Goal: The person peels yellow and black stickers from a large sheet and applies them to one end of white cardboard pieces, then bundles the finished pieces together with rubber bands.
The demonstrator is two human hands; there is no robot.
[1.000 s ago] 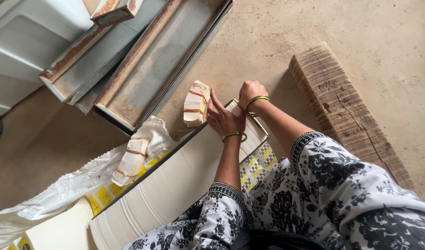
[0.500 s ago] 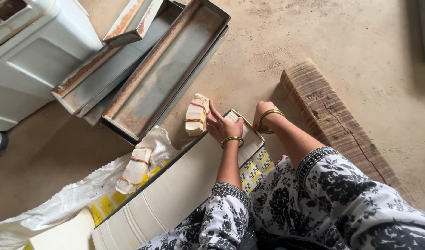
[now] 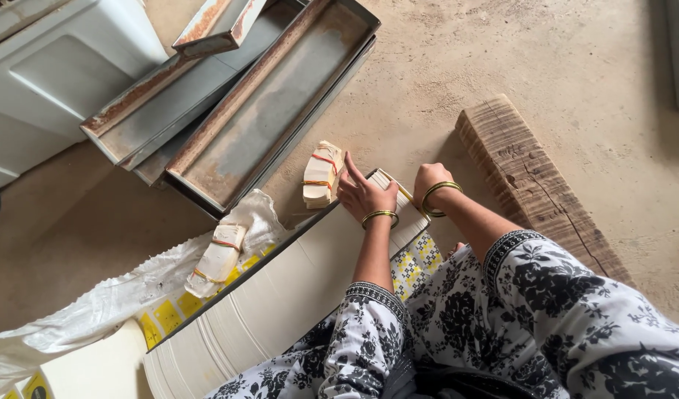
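Pressing your left hand [image 3: 363, 196] flat and right hand [image 3: 427, 181] curled on the long paper stack [image 3: 280, 295], you have two banded bundles [image 3: 322, 175] done, most unbundled.

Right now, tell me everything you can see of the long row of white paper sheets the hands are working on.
The long row of white paper sheets stands on edge, packed tight in a long metal tray, running diagonally from the lower left up to the hands. The sheets look thin, off-white and uniform, with faint lines marking separate batches. The left hand rests flat on the top edge near the far end; the right hand presses the end of the row. A patterned sleeve crosses over it. Its near end runs out of view.
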